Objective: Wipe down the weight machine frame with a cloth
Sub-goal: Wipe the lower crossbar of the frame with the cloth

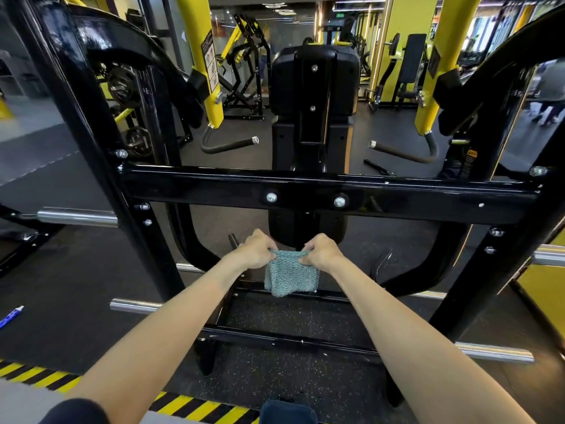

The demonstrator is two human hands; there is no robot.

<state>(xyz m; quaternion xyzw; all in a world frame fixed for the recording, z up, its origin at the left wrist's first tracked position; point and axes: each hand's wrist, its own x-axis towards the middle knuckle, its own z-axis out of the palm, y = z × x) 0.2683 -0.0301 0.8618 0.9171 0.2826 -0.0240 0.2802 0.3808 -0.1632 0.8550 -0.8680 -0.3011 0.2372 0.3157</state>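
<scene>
A teal knitted cloth (pixel 290 276) hangs in the air between my hands, below the machine's wide black crossbar (pixel 397 194). My left hand (pixel 255 249) pinches the cloth's upper left edge and my right hand (pixel 319 250) pinches its upper right edge. The cloth touches no part of the black weight machine frame (pixel 101 123). Behind the crossbar stands the machine's black padded seat back (pixel 313 84). A lower black base bar (pixel 290 339) runs under my forearms.
Chrome plate pegs stick out at left (pixel 76 217), lower left (pixel 134 306) and right (pixel 495 353). Yellow lever arms (pixel 211 71) (pixel 434 71) with grey handles hang either side. A blue-white tube (pixel 10 316) lies on the floor at left. Yellow-black hazard tape (pixel 195 408) edges the floor near me.
</scene>
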